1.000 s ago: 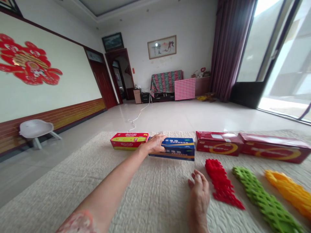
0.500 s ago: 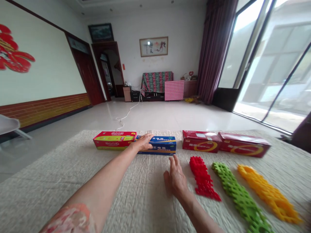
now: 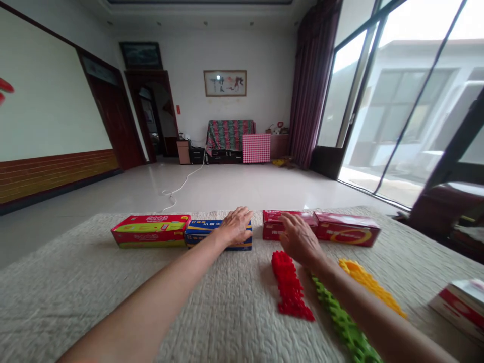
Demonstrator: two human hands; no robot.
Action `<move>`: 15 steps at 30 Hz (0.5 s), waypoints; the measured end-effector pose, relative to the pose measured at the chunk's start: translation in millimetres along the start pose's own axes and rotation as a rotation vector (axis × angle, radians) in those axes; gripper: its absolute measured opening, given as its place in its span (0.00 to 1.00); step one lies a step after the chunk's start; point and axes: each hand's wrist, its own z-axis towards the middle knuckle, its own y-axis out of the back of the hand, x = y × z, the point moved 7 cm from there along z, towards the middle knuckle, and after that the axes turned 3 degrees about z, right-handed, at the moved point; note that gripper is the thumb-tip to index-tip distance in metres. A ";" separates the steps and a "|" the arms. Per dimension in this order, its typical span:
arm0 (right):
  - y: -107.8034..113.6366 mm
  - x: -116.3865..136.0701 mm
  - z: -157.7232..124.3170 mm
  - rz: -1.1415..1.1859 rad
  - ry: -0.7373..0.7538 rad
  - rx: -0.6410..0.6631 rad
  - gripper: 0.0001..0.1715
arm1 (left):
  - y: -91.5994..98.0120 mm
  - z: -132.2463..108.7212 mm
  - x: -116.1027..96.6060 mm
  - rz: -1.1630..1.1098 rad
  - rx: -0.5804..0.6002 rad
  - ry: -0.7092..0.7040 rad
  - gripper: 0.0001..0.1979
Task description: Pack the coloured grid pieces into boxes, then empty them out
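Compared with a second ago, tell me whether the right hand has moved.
Yes. The right hand went forward: from beside the red strip on the quilt to beyond its far end, at the red box.

Two bare forearms, uncovered from frame edge to wrist, left hand [image 3: 236, 227] bare, right hand [image 3: 300, 241] bare

hands [image 3: 236, 227] at blue box [image 3: 200, 228], red box [image 3: 273, 225]

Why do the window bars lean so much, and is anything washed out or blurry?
Head view: the wide lens slants the window bars toward the edges; the sky outside is blown white; the floor shows glare; the right hand looks slightly soft.
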 end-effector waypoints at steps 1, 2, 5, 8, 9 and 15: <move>5.4 -19.0 9.7 -0.042 -0.014 0.006 0.34 | -2.3 14.6 -10.5 0.004 0.010 -0.006 0.25; 7.3 -36.6 19.5 -0.078 -0.026 0.025 0.37 | -5.8 28.9 -19.0 0.007 0.023 -0.004 0.26; -1.5 -76.6 46.2 -0.154 -0.045 0.102 0.44 | -22.2 66.1 -32.4 0.011 0.078 0.026 0.27; -20.0 -98.1 62.1 -0.201 -0.031 0.168 0.47 | -45.0 91.9 -35.2 0.000 0.145 0.060 0.35; -26.6 -102.6 64.1 -0.211 -0.022 0.190 0.46 | -53.1 97.7 -35.8 -0.006 0.166 0.069 0.38; -44.3 -110.3 56.1 -0.255 0.046 0.203 0.36 | -79.2 108.7 -44.6 -0.035 0.178 0.114 0.36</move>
